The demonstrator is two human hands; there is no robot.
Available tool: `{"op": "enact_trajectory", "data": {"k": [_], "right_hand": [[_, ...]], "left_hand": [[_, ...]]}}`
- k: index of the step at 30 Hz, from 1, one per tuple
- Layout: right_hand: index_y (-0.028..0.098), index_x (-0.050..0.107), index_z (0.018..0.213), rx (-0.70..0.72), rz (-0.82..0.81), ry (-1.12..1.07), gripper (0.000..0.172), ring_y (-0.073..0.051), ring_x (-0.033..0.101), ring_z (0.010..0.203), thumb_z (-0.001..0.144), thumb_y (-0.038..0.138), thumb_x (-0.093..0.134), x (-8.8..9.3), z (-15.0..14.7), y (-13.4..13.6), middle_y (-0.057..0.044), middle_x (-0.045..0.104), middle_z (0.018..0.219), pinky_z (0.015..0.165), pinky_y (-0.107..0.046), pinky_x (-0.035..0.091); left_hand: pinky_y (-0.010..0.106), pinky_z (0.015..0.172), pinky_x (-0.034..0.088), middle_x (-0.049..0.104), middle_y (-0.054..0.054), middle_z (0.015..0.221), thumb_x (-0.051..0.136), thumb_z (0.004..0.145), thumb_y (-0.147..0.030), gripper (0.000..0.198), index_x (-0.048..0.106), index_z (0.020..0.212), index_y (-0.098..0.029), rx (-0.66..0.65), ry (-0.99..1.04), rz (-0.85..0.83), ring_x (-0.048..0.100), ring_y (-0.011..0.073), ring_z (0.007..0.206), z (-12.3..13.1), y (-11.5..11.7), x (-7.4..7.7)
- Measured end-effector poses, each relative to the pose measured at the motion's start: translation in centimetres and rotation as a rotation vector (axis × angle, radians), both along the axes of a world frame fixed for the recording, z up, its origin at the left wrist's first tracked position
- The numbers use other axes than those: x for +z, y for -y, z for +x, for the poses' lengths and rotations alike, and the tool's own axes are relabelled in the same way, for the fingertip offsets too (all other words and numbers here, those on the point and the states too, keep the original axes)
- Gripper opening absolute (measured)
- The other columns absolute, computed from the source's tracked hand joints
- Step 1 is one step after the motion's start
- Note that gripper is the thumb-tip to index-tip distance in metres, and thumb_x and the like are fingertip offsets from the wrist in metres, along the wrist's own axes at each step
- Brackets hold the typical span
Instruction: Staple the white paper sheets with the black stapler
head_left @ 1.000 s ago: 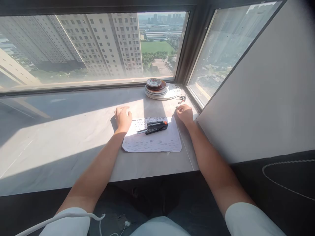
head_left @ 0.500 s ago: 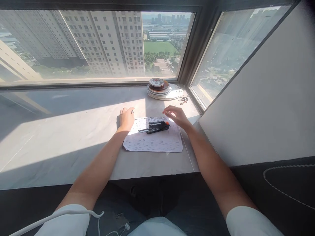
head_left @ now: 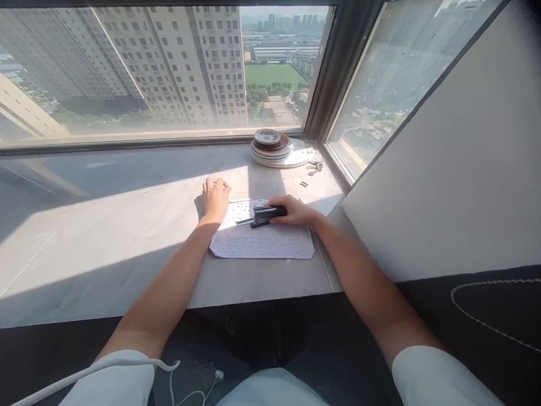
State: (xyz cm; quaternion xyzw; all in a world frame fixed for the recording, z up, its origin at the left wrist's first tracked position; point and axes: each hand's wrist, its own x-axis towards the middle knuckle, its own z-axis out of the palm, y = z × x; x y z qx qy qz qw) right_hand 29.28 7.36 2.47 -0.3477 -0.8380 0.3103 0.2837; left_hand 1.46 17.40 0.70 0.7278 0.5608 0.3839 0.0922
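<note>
Fingers of our right hand [head_left: 295, 211] grasp the long black stapler [head_left: 268, 212]; whether our left hand [head_left: 216, 198] holds anything, we cannot tell. Dragging could skew the white rectangular paper [head_left: 262, 246] beneath.

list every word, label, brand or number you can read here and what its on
No text is readable.
Paper: dark marks near its far edge, too small to read.
Black stapler in the right hand: any lettering is too small to make out.
Top plate: a pattern, no readable wording.
</note>
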Motion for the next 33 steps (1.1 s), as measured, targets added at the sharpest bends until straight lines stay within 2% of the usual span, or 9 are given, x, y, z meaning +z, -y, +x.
{"op": "enact_trajectory", "data": {"k": [3, 5, 9, 14, 20, 23, 28, 30, 33], "right_hand": [[0.018, 0.073, 0.113, -0.025, 0.011, -0.022, 0.033, -0.021, 0.064, 0.091, 0.088, 0.039, 0.076, -0.1, 0.0, 0.0, -0.006, 0.073, 0.102, 0.081, -0.032, 0.047], [0.018, 0.073, 0.108, -0.069, 0.021, -0.052, 0.031, -0.020, 0.063, 0.088, 0.087, 0.040, 0.076, -0.2, 0.0, 0.0, -0.005, 0.072, 0.098, 0.079, -0.031, 0.046], [0.017, 0.072, 0.105, -0.203, 0.022, -0.141, 0.032, -0.019, 0.062, 0.084, 0.086, 0.043, 0.077, -0.4, 0.3, -0.2, -0.004, 0.070, 0.094, 0.075, -0.030, 0.044], [0.018, 0.074, 0.103, -0.255, 0.037, -0.101, 0.031, -0.021, 0.064, 0.086, 0.083, 0.040, 0.077, -0.6, 0.6, -0.5, -0.005, 0.072, 0.095, 0.077, -0.031, 0.046], [0.018, 0.075, 0.104, -0.273, 0.019, -0.080, 0.031, -0.022, 0.066, 0.087, 0.082, 0.039, 0.077, -0.6, 0.6, -0.7, -0.005, 0.075, 0.094, 0.077, -0.031, 0.046], [0.018, 0.075, 0.105, -0.277, 0.018, -0.081, 0.031, -0.022, 0.066, 0.087, 0.082, 0.039, 0.077, -0.7, 0.6, -0.8, -0.005, 0.075, 0.095, 0.078, -0.031, 0.047], [0.018, 0.075, 0.103, -0.339, 0.064, -0.081, 0.030, -0.021, 0.065, 0.085, 0.081, 0.039, 0.078, -1.3, 0.9, -1.1, -0.005, 0.074, 0.094, 0.077, -0.030, 0.045], [0.018, 0.075, 0.102, -0.362, 0.073, -0.088, 0.030, -0.020, 0.064, 0.084, 0.080, 0.037, 0.078, -1.5, 0.9, -1.3, -0.005, 0.074, 0.094, 0.077, -0.030, 0.045], [0.018, 0.075, 0.104, -0.373, 0.072, -0.094, 0.029, -0.019, 0.063, 0.083, 0.080, 0.035, 0.078, -1.7, 1.0, -1.4, -0.004, 0.073, 0.094, 0.076, -0.030, 0.044]], "left_hand": [[0.039, 0.090, 0.050, 0.066, 0.008, 0.103, 0.056, 0.102, -0.022, 0.003, 0.059, 0.102, -0.024, -0.161, 0.169, 0.022, 0.065, 0.0241, 0.101, 0.6, 0.3, 0.3], [0.033, 0.079, 0.049, 0.066, 0.003, 0.092, 0.055, 0.104, -0.026, 0.005, 0.058, 0.108, -0.024, -0.276, 0.243, -0.004, 0.066, 0.0192, 0.085, 1.0, 0.6, 0.4], [0.031, 0.070, 0.044, 0.061, 0.000, 0.077, 0.055, 0.106, -0.032, 0.016, 0.065, 0.114, -0.023, -0.396, 0.220, -0.048, 0.058, 0.0168, 0.069, 1.4, 1.3, 0.5], [0.032, 0.074, 0.045, 0.070, 0.006, 0.100, 0.052, 0.107, -0.041, 0.031, 0.076, 0.113, -0.022, -0.526, 0.237, -0.092, 0.056, 0.0171, 0.076, 1.5, 1.5, 0.6], [0.031, 0.066, 0.047, 0.060, 0.005, 0.092, 0.059, 0.103, -0.049, 0.037, 0.080, 0.124, -0.026, -0.608, 0.322, -0.153, 0.054, 0.0155, 0.071, 1.6, 1.2, -0.1], [0.031, 0.067, 0.051, 0.064, 0.006, 0.094, 0.063, 0.101, -0.050, 0.038, 0.080, 0.126, -0.026, -0.651, 0.361, -0.187, 0.059, 0.0154, 0.075, 1.6, 1.3, -0.2], [0.035, 0.065, 0.061, 0.078, 0.013, 0.111, 0.083, 0.083, -0.054, 0.055, 0.080, 0.125, -0.020, -0.585, 0.480, -0.422, 0.073, 0.0237, 0.089, 1.6, 2.7, 0.6], [0.040, 0.072, 0.065, 0.080, 0.015, 0.113, 0.086, 0.079, -0.051, 0.049, 0.084, 0.114, -0.017, -0.599, 0.454, -0.444, 0.076, 0.0282, 0.094, 1.6, 3.2, 0.9], [0.048, 0.094, 0.063, 0.082, 0.012, 0.110, 0.084, 0.079, -0.038, 0.031, 0.087, 0.103, -0.020, -0.637, 0.334, -0.373, 0.077, 0.0309, 0.104, 1.8, 3.3, 1.0]]}}
